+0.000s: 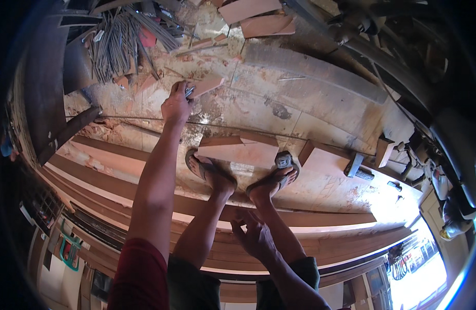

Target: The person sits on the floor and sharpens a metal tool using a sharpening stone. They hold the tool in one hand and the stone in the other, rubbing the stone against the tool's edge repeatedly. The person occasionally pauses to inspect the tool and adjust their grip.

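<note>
Left hand (176, 107) fingers clamped on small metallic object (189, 92), wood piece (209, 85) just right of them, right hand (255, 236) fingers loosely curled, apart; apparently a positioning step, next calling for steady grip.

The wooden block (238, 150) lies on the floor (256, 95), with the left foot (219, 179) at its left end and the right foot (265, 189) at its right. Beyond its left end is the left hand (177, 105), with a wooden offcut (209, 86) just right of that hand; farther out the same way lies a heap of rods (114, 47). A long plank (315, 70) lies beyond the block and toward its right. To the block's right comes a slab (325, 157), then a hammer (354, 165). On the block's near side, beams (310, 219) run left to right behind the feet, the right hand (254, 235) above them.
</note>
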{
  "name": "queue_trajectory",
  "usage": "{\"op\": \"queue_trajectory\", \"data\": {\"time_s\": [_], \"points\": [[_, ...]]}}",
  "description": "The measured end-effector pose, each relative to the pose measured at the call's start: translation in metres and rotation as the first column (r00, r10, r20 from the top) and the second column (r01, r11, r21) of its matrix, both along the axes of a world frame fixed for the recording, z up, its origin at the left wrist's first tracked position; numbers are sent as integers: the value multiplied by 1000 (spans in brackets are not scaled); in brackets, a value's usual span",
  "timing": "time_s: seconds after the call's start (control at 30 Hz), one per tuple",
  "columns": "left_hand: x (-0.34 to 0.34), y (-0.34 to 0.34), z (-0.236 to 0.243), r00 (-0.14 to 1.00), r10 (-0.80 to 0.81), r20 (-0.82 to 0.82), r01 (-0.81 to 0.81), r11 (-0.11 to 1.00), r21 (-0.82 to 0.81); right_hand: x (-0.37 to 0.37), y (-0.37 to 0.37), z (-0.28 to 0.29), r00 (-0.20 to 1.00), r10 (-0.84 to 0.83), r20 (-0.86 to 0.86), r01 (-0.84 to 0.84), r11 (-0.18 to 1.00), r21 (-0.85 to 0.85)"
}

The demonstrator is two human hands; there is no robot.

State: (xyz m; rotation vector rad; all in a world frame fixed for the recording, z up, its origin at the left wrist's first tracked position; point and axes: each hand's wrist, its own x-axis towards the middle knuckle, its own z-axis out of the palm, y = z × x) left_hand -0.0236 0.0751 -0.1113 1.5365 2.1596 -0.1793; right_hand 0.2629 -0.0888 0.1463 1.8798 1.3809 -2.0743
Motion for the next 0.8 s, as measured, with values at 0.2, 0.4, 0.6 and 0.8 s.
{"op": "queue_trajectory", "data": {"time_s": [0.2,0.4,0.6,0.8], "points": [[15,-7,7,993,117,5,-116,982,146,3,13,-3,998,60,-7,-59,996,72],[70,31,11,975,-116,192,37,927,373,16,82,14,976,210,60,-218,948,232],[111,171,14,983,-81,164,-11,869,495,41,133,9,917,343,203,-398,812,427],[93,236,-4,954,160,253,-286,735,615,44,181,19,866,438,244,-500,725,474]]}}
